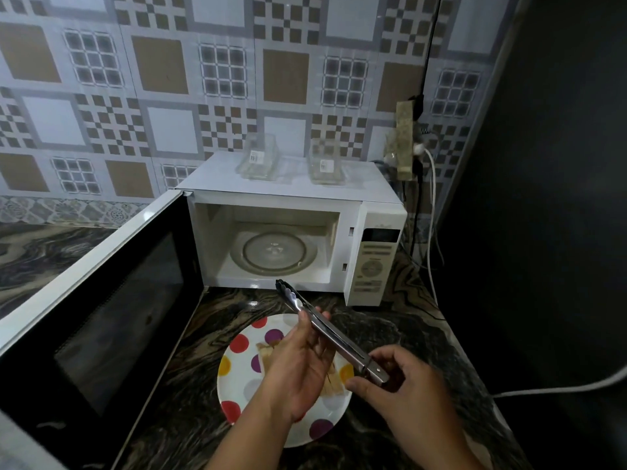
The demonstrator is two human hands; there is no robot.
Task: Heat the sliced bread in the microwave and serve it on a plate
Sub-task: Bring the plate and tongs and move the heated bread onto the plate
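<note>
Your left hand (298, 371) cradles the shaft of the steel black-tipped tongs (325, 334), fingers curled under it, while your right hand (397, 385) pinches the hinge end, likely steadying them. Beneath, the white spotted round plate (237, 378) near the dark marbled counter's (407, 334) front edge holds sliced bread (268, 351). Behind, the white microwave (373, 212) stands open, with only its glass turntable (274, 252) inside.

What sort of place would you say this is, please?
Most likely a home kitchen: a white microwave stands open on a marbled counter against a tiled wall, with bread on a spotted plate.
</note>
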